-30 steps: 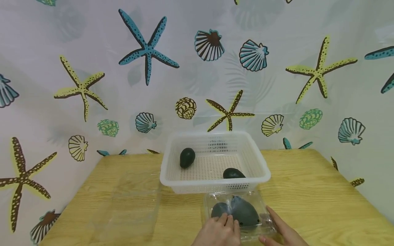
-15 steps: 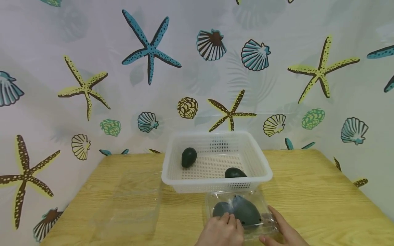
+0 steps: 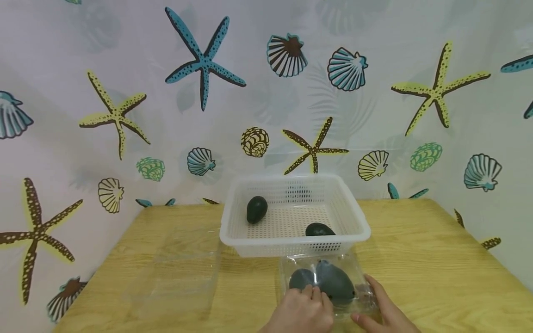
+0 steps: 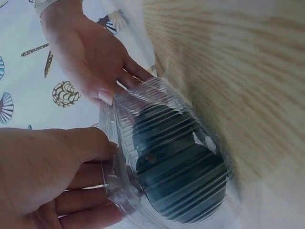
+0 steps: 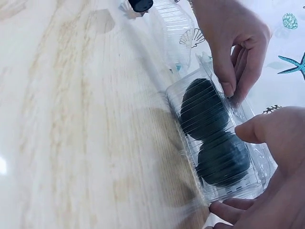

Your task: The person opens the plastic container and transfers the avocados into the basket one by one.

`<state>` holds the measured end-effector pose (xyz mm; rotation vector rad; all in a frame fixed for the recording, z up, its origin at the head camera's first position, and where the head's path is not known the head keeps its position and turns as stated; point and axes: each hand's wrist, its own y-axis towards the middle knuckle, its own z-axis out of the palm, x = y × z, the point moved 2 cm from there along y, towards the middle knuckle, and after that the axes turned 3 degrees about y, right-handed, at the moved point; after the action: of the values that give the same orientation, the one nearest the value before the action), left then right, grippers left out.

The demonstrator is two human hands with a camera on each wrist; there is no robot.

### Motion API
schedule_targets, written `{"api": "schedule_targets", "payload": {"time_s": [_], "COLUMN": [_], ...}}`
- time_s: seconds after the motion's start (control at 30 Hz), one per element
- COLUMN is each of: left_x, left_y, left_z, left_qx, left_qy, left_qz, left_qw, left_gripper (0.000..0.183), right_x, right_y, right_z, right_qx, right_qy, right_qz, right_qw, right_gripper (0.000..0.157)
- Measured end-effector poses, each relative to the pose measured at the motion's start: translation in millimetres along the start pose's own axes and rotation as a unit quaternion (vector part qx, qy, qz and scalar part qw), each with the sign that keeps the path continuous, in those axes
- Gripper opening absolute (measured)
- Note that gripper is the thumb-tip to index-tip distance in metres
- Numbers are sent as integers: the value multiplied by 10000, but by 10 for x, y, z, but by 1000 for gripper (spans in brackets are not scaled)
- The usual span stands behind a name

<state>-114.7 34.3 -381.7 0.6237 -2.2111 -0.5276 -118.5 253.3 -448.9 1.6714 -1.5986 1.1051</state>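
Note:
A clear plastic clamshell box (image 3: 362,289) with two dark green avocados (image 3: 335,282) inside lies on the table, its lid down over them. My left hand (image 3: 301,312) is at its front edge, and in the right wrist view the thumb and curled fingers pinch the plastic rim. At the right end, my right hand (image 3: 387,310) holds the box's corner between thumb and fingers. Ribbed plastic covers the avocados (image 4: 181,162) in the left wrist view. The left fingertips are partly hidden in the head view.
Just behind the box stands a white perforated basket (image 3: 231,240) with two more avocados (image 3: 257,209) in it. Another clear plastic container (image 3: 183,268) lies at the left of the wooden table (image 3: 416,259). A patterned curtain (image 3: 225,120) surrounds the table's back and sides.
The head view has shifted slightly, so the scene sits a little higher and further right. Both hands stay at the box, with little visible movement.

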Motion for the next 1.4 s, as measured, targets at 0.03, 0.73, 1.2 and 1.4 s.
{"api": "schedule_targets", "payload": {"time_s": [0.03, 0.73, 1.2, 1.4], "left_x": [6, 173, 151, 139], "left_y": [0, 98, 125, 110], "left_z": [8, -69, -86, -63], "left_qx": [-103, 212, 171, 44], "left_qy": [11, -437, -455, -415], "left_qz": [-21, -120, 29, 22], "left_qw": [9999, 9987, 9988, 9991], "left_gripper": [24, 22, 26, 24], "right_x": [5, 43, 10, -2], "right_y": [3, 69, 94, 85], "right_z": [-6, 32, 38, 43], "right_qx": [46, 209, 92, -96], "right_qy": [32, 745, 922, 754], "right_qz": [-13, 315, 30, -74], "right_qw": [10000, 9965, 9957, 9971], "right_gripper": [90, 87, 86, 76]}}
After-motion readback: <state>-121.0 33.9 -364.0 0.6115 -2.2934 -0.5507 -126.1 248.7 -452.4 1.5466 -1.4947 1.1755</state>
